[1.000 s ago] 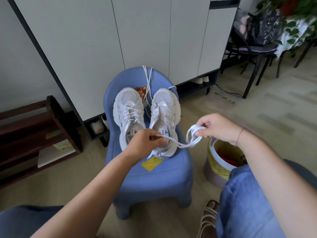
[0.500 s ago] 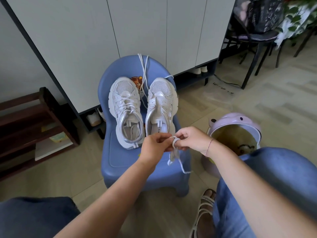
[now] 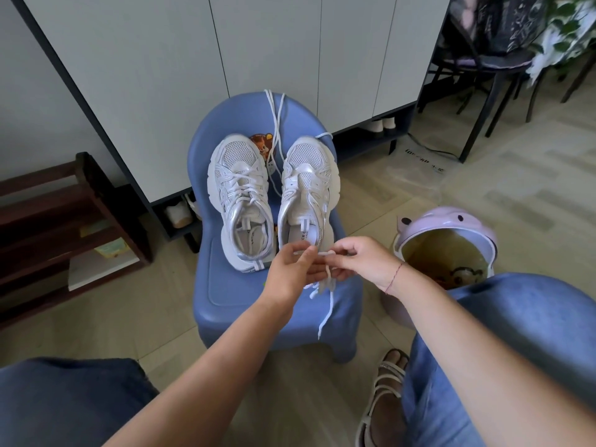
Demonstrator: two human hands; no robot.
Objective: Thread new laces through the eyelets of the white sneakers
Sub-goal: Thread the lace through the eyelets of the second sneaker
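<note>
Two white sneakers stand side by side on a blue plastic chair (image 3: 225, 285), toes toward the cabinet. The left sneaker (image 3: 240, 201) is laced; the right sneaker (image 3: 306, 188) shows no lace in its eyelets. In front of their heels, my left hand (image 3: 290, 269) and my right hand (image 3: 364, 259) meet and both pinch a bunched white lace (image 3: 325, 285), whose loose end hangs down over the seat's front. Another white lace (image 3: 275, 124) drapes over the chair's backrest between the sneakers.
A lilac bin (image 3: 448, 227) with a yellow liner stands right of the chair. A dark wooden shoe rack (image 3: 64, 221) is on the left, white cabinet doors (image 3: 258, 43) behind, a black chair (image 3: 483, 69) at the back right. My jeans-clad knees and sandalled foot (image 3: 383, 398) are in the foreground.
My hands came together from holding the lace stretched apart, gathering it into a bunch with an end dangling. The view shifted, bringing the lilac bin into sight.
</note>
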